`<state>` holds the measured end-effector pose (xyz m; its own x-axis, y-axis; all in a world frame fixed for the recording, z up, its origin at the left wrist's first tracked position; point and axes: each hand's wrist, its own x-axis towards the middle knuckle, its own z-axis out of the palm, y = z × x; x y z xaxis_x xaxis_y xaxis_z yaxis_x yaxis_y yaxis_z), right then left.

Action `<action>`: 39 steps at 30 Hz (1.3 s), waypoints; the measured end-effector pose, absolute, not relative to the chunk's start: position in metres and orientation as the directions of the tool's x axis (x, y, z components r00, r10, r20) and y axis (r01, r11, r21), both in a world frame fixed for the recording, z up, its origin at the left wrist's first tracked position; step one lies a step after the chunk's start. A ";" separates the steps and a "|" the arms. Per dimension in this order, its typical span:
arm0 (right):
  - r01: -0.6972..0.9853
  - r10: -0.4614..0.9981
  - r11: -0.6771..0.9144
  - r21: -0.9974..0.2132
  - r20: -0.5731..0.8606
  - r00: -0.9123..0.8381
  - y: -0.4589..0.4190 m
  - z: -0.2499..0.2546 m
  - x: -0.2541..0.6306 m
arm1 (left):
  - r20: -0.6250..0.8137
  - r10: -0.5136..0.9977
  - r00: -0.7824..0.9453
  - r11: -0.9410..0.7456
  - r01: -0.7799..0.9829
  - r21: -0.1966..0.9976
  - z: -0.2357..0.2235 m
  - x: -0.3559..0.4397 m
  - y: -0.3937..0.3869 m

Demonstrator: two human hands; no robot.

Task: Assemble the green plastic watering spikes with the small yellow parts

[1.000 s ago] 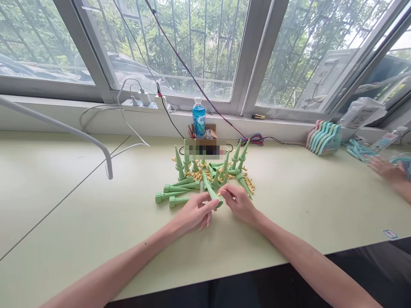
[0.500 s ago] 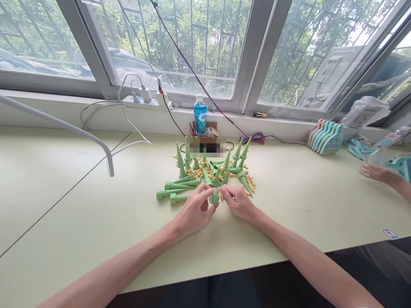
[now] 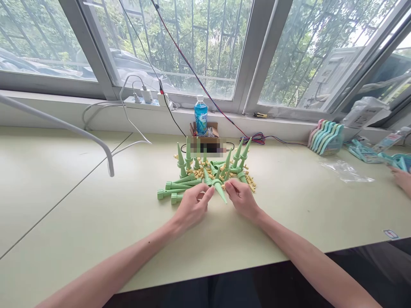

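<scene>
Between my hands is a green plastic watering spike (image 3: 220, 191), its point tilted down towards me and to the right. My left hand (image 3: 192, 204) pinches its wide end between thumb and fingers. Close against the spike's side, my right hand (image 3: 243, 200) is closed on a small yellow valve (image 3: 224, 186), mostly hidden by the fingertips. Just beyond stand several upright green spikes (image 3: 181, 161), some with yellow pieces in their sides. More spikes (image 3: 168, 193) lie flat to the left, and loose yellow valves (image 3: 250, 182) are heaped among them.
A blue-liquid bottle (image 3: 201, 117) and small cardboard box (image 3: 212, 129) stand behind the pile. Coiled wires (image 3: 257, 137), pastel hangers (image 3: 326, 136) and a transparent plastic bag (image 3: 346, 170) lie rightward. Another person's hand (image 3: 401, 177) is at far right. A white bar (image 3: 109, 160) juts in left.
The spike in my left hand has swung from point up to point down towards me. The other person's hand has moved right, and a transparent bag now lies on the table.
</scene>
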<state>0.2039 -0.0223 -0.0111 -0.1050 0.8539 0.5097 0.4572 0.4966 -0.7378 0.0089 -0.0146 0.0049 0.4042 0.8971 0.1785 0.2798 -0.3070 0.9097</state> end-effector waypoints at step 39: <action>-0.012 0.955 0.183 -0.983 0.181 -0.233 -0.027 -0.007 0.196 | 0.509 0.756 0.411 -0.644 0.331 0.689 -0.009 0.008 -0.013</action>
<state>0.1956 -0.0268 -0.0069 -0.2330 0.9555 0.1809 -0.0122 0.1832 -0.9830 0.0080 -0.0132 -0.0094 0.4107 0.7562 0.5095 0.3314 -0.6443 0.6892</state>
